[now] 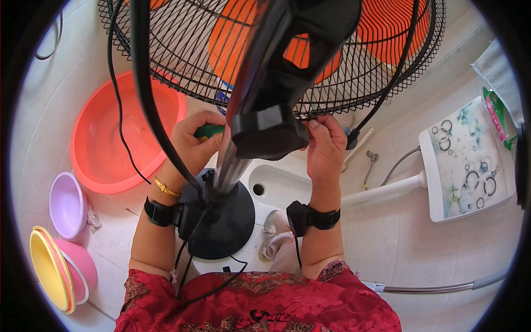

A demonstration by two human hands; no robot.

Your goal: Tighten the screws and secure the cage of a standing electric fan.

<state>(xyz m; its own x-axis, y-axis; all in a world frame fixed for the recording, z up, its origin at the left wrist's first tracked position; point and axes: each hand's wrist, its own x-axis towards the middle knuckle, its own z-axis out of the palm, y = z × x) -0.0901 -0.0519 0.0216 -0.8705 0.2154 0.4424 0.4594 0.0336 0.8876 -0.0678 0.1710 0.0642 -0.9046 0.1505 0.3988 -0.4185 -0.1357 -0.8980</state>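
A black standing fan takes up the upper middle, with its wire grille (177, 66) over orange blades (229, 41). Its metal pole (229, 174) runs down to a round black base (227, 232). My left hand (196, 138) is closed around a green-handled tool (209, 131), whose far end is hidden behind the pole. On the other side of the black adjusting knob (268, 133), my right hand (325, 141) pinches at the grille's lower rim. The knob and motor housing (293, 61) hide the space between my hands.
To the left are an orange-red basin (119, 157), a purple basin (67, 202), and a pink bucket (80, 265) with a yellow basin (47, 271). A white squat toilet (276, 180) lies beyond the fan base. A patterned white cistern (467, 166) with pipes is at right. Black cords hang around the fan.
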